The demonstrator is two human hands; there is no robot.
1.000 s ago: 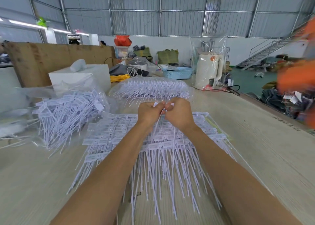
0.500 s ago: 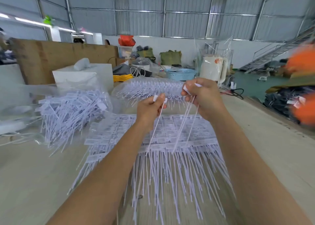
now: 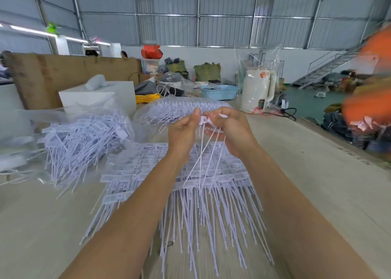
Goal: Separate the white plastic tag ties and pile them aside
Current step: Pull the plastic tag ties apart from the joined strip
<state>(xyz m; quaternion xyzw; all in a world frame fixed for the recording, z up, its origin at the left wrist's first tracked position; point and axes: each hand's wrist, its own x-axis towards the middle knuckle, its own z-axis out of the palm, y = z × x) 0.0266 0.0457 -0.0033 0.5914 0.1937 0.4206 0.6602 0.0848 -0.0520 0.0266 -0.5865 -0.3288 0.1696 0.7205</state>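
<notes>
Both hands are raised above the table's middle. My left hand (image 3: pixel 183 128) pinches the head of a white tag tie (image 3: pixel 202 121) whose thin tail hangs down. Close beside it, my right hand (image 3: pixel 231 128) grips a few separated tag ties (image 3: pixel 213 151), their tails hanging toward the table. Under my hands lies a wide sheet of joined white tag ties (image 3: pixel 190 185), tails pointing toward me. A loose pile of tag ties (image 3: pixel 82 139) lies on clear plastic at the left.
A clear bag of tag ties (image 3: pixel 179 109) lies behind my hands. A white box (image 3: pixel 95 97), a blue basket (image 3: pixel 219 92) and a wrapped white kettle (image 3: pixel 257 92) stand farther back. The table edge (image 3: pixel 338 143) runs along the right, orange blurs beyond it.
My hands pulled apart half a second ago, the right one lifting with ties. They have come back together now, and both sit higher above the sheet.
</notes>
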